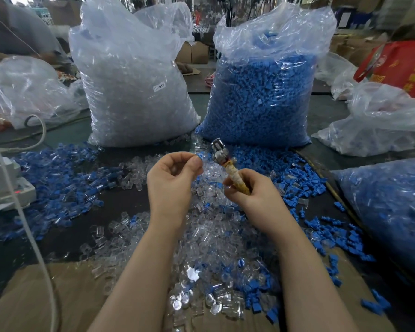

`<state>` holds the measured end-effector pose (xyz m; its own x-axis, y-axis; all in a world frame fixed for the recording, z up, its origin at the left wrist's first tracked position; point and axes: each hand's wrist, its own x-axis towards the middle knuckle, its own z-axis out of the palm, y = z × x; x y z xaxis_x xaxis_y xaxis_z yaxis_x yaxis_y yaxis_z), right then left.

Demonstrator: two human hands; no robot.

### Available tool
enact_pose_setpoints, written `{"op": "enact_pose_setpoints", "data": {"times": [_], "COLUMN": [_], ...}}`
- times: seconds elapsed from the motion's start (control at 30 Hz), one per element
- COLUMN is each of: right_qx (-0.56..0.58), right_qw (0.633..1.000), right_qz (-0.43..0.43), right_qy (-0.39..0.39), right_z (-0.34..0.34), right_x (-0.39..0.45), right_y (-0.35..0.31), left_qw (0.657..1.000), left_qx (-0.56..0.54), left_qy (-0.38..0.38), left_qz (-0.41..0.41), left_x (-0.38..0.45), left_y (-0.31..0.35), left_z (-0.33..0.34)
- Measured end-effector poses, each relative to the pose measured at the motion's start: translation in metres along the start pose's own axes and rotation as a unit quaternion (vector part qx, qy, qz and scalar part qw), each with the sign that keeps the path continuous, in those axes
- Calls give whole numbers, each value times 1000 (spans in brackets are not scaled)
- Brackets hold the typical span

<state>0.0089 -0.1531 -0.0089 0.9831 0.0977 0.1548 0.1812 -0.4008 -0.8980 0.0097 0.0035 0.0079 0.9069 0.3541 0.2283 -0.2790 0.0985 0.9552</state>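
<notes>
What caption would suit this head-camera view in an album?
Left hand pinches a blue part beside a metal-tipped tool gripped by the right hand, above loose clear and blue pieces.

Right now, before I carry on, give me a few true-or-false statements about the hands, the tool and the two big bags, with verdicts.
1. The right hand grips a tool with a metal head. True.
2. The left hand lies flat on the table. False: it is raised, and its fingers pinch a small blue part.
3. In the view, the bag of blue parts stands to the right of the bag of clear parts. True.
4. The white label is stuck on the bag of blue parts. False: it sits on the bag of clear parts.
</notes>
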Motion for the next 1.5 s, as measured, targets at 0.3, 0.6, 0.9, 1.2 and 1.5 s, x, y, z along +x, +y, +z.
{"op": "enact_pose_setpoints", "data": {"times": [0.3,0.6,0.9,1.2,1.5], "right_qx": [-40,-42,-80,-119,-171], "right_qw": [997,996,995,991,984], "right_qz": [13,8,7,6,23], "right_qy": [-67,-79,-64,-61,37], "right_z": [0,0,5,6,-2], "right_x": [-1,-1,-1,0,4], "right_y": [-1,-1,1,0,7], "left_qw": [1000,999,998,998,939], "left_qx": [-7,-18,-15,-14,328], "left_qy": [-19,-48,-61,-57,94], "left_qz": [17,11,6,-24,-29], "left_x": [4,5,4,4,30], "left_y": [-4,-3,0,0,1], "left_z": [-6,-9,-10,-12,-76]}}
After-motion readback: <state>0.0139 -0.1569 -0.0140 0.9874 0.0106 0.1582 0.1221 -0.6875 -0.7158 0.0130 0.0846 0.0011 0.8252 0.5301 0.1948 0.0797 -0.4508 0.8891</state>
